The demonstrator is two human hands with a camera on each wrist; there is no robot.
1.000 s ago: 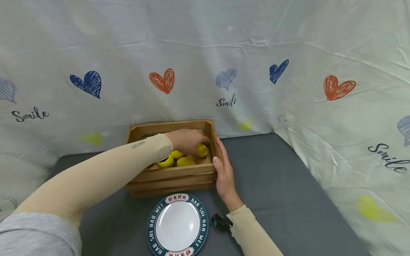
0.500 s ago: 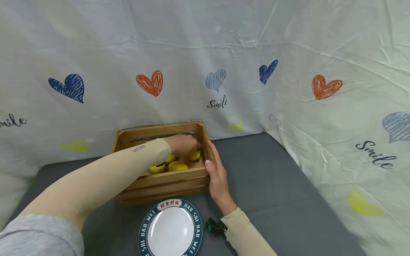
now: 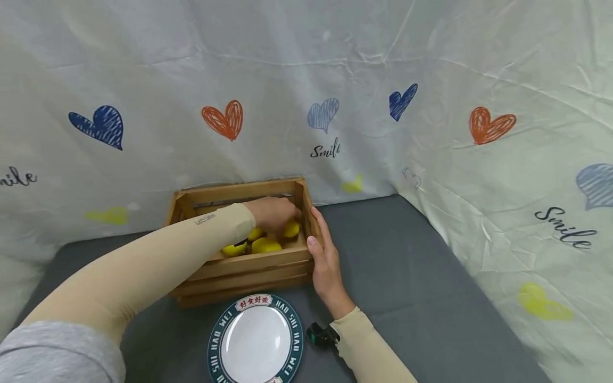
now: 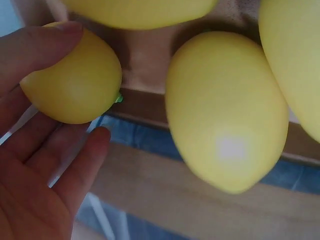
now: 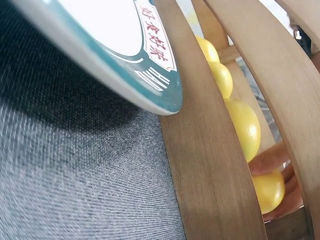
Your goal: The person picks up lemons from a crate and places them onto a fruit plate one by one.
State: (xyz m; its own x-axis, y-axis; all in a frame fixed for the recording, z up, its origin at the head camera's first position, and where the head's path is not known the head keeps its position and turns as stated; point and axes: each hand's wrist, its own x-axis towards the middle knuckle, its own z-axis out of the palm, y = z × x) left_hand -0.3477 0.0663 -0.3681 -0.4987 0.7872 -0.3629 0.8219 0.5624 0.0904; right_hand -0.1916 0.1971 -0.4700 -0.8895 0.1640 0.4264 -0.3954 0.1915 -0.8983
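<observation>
My left hand [image 3: 272, 213] reaches down into a slatted wooden crate [image 3: 249, 260]. In the left wrist view its thumb lies over a yellow lemon [image 4: 82, 87] with a small green stem tip, and the fingers lie beneath. That lemon also shows through the slats in the right wrist view, between thumb and fingers. Several other lemons [image 4: 227, 110] lie beside it on the crate's floor. My right hand [image 3: 328, 266] rests against the crate's right end, fingers stretched along the outer side and thumb at the front corner. The right wrist view does not show this hand.
A round white plate [image 3: 256, 346] with a dark green lettered rim stands in front of the crate. Grey cloth [image 3: 407, 282] covers the table. Behind the crate hangs a pale curtain [image 3: 268, 80] printed with hearts. A black wrist device [image 3: 322, 335] sits at my right wrist.
The head view has swung a little, so the whole scene shifts left. My left hand stays low among the lemons, and my right hand stays at the crate's right end.
</observation>
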